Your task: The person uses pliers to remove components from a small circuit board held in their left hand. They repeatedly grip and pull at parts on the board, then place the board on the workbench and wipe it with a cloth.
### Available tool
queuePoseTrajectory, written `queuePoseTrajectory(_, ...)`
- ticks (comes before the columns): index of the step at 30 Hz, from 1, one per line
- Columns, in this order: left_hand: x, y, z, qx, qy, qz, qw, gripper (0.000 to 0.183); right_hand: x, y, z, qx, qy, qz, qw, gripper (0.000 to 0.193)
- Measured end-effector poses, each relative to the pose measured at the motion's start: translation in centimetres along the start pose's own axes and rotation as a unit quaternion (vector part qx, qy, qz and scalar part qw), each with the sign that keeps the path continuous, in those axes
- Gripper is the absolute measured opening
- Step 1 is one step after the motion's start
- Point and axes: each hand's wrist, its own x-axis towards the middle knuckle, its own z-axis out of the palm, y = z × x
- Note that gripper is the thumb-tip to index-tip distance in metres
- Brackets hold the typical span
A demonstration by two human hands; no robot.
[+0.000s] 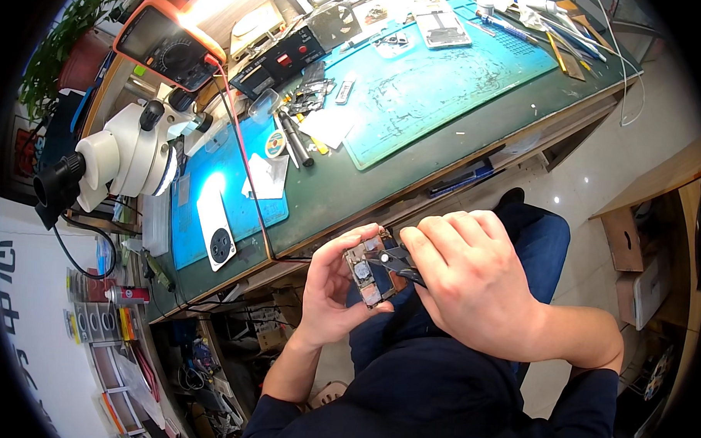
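Observation:
Above my lap, in front of the bench edge, my left hand (330,284) grips a small opened electronic device (362,271) by its sides, thumb below and fingers above. Bare circuit parts, a silvery round piece and a dark blue area show on its face. My right hand (472,277) is closed round a pair of black pliers (399,265). A round pivot shows near their jaws, which lie over the device. Whether the jaws grip a part, I cannot make out. The palm hides the handles.
A workbench (320,195) with blue mats (400,136) stands ahead. On it are a white microscope (128,161), an orange multimeter (171,43), a white phone back cover (213,226) and a white phone frame (442,25). The multimeter's red lead (241,138) hangs over the bench edge.

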Motion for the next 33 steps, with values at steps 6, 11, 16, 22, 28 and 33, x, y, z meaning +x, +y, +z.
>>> queuePoseTrajectory(6, 0.2, 0.3, -0.1, 0.008, -0.02, 0.003, 1.0, 0.09, 0.0, 0.1, 0.6, -0.015, 0.044, -0.011, 0.999, 0.044)
queuePoseTrajectory(11, 0.3, 0.4, 0.1, 0.015, -0.016, 0.003, 1.0, 0.09, 0.2, 0.3, 1.5, -0.039, 0.107, -0.029, 0.993, 0.023)
queuePoseTrajectory(16, 0.4, 0.4, 0.3, 0.027, -0.013, 0.015, 0.999, 0.09, 0.0, 0.0, 0.4, -0.02, 0.022, 0.001, 1.0, 0.044)
queuePoseTrajectory(22, 0.0, 0.2, 0.5, 0.032, 0.005, 0.003, 0.999, 0.095, -0.1, 0.0, 0.0, -0.009, -0.02, 0.013, 1.0, 0.056)
queuePoseTrajectory(28, 0.0, 0.2, 0.3, 0.051, -0.007, 0.008, 0.999, 0.095, -0.2, 0.1, 0.0, -0.008, -0.028, 0.014, 0.999, 0.055)
queuePoseTrajectory(33, 0.0, 0.0, 0.3, 0.061, -0.004, 0.021, 0.998, 0.093, -0.1, 0.2, 0.1, 0.005, -0.018, 0.016, 1.0, 0.054)
